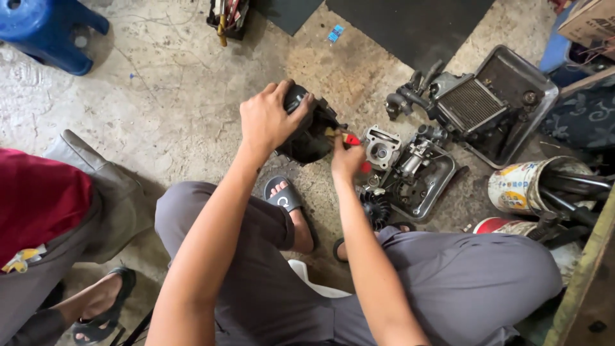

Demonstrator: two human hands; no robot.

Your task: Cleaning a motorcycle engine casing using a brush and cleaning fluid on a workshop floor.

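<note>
You're over a stained concrete floor carrying a blue plastic stool, dark mats, a metal tray of engine parts, a smaller parts tray, a paint can of tools and a black engine part.

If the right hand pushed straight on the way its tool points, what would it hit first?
Most likely the black engine part: the right hand aims its red-handled tool up-left, tip already at it, though depth is unclear.

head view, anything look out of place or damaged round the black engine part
Nothing looks broken. The black engine part sits on the bare floor under the left hand; the right hand holds a red-handled tool against it. Loose parts lie in metal trays nearby.
</note>
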